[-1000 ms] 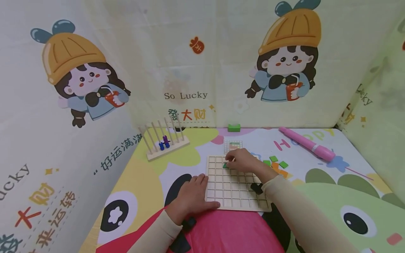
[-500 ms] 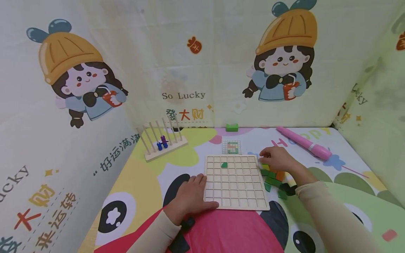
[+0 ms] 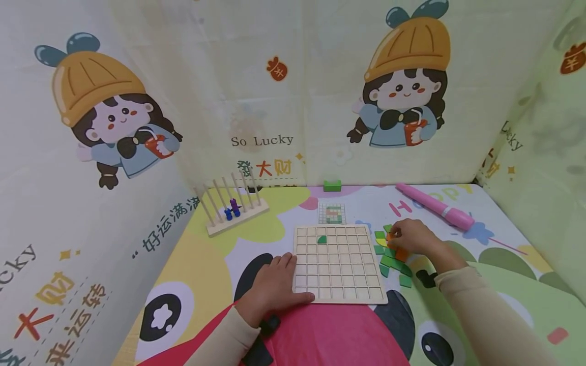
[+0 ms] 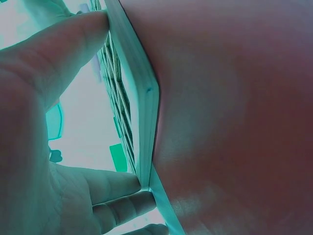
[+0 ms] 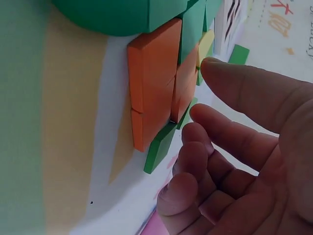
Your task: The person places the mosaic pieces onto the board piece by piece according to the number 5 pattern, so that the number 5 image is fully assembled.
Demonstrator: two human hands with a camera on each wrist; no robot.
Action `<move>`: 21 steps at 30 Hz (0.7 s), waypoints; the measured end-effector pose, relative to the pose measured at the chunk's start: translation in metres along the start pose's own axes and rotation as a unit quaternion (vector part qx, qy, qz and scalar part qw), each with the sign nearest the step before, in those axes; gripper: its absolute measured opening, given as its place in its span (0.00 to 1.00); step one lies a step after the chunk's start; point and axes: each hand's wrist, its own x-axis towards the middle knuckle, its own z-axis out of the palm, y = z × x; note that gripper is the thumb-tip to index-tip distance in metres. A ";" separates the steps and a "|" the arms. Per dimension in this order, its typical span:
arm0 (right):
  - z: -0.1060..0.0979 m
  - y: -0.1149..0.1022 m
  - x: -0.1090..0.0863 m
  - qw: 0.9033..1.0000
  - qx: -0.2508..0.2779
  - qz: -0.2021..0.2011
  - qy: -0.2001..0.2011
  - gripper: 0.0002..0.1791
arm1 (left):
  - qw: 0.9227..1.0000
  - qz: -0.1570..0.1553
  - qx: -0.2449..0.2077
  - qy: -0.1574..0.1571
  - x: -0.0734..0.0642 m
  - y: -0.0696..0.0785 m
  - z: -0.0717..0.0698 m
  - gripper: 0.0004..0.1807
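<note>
A wooden grid board lies in front of me, with one green rounded tile in a cell near its upper left. My left hand rests at the board's near left corner, fingers straight along the left side and thumb on the near edge. To the right of the board is a loose cluster of green, orange and yellow tiles. Over it hovers my right hand. In the right wrist view, its thumb and index finger stand apart beside the orange tiles, with nothing between them.
A small printed pattern card lies behind the board. A green block stands at the back edge. A wooden peg rack with a few blue and purple beads is at the back left, and a pink pen-shaped object at the back right.
My right hand has moved right from the upper part of the board to the tile cluster, leaving the green rounded tile in its cell. The left hand keeps its place.
</note>
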 end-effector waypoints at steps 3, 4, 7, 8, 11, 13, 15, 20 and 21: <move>0.000 0.000 0.000 1.000 0.000 0.013 -0.008 0.16 | 1.000 0.001 0.001 0.000 0.001 0.001 -0.001 0.61; -0.001 0.000 0.000 1.000 0.001 0.019 -0.011 0.16 | 1.000 0.001 0.002 -0.001 0.001 0.001 -0.001 0.60; -0.001 0.002 0.000 1.000 -0.001 0.025 -0.016 0.17 | 1.000 0.004 0.003 -0.002 0.002 0.001 -0.003 0.60; -0.002 0.003 0.001 1.000 -0.003 0.026 -0.015 0.17 | 1.000 0.004 0.002 -0.002 0.002 0.002 -0.003 0.60; -0.001 0.004 0.003 1.000 -0.008 0.021 -0.012 0.15 | 1.000 0.000 -0.003 -0.004 0.001 0.002 -0.003 0.61; 0.000 0.003 0.004 1.000 -0.008 0.019 -0.013 0.14 | 1.000 -0.006 -0.007 -0.007 0.000 0.001 -0.002 0.62; 0.002 0.002 0.005 1.000 -0.006 0.023 -0.012 0.13 | 1.000 -0.010 -0.010 -0.009 -0.001 0.001 -0.001 0.62; 0.004 -0.003 0.003 0.999 -0.003 0.051 0.000 0.11 | 1.000 -0.009 -0.014 -0.006 -0.001 0.001 -0.001 0.62; 0.004 -0.004 0.003 0.998 -0.003 0.055 0.003 0.10 | 1.000 -0.007 -0.014 -0.005 -0.001 0.001 -0.001 0.62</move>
